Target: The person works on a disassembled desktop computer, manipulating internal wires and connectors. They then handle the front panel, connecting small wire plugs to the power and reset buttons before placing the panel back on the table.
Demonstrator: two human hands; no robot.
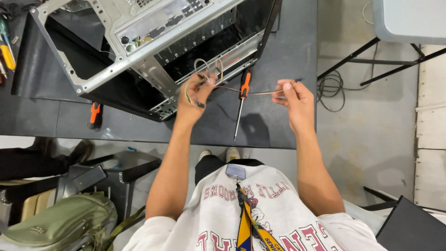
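View from above of a person standing at a dark table [288, 51], both bare arms stretched forward. The left hand [197, 95] is closed around a small coil of thin wires [204, 69], its loops rising above the fingers. A single strand of the same wires runs level across to the right hand [292, 95], which pinches the far end between thumb and fingertips. The two hands are held well apart, the strand pulled almost straight between them, just above the table.

Under the strand lies a screwdriver [241, 104] with an orange and black handle, its shaft pointing towards the person. Behind the left hand sits an open metal computer case [139, 42], tilted on the table (its inside shows bare metal panels and slots). A second orange-handled tool [94, 114] pokes out from under the case near the table edge. A green backpack [60, 225] rests on the floor at lower left, and a loose cable [332, 88] lies on the floor to the right
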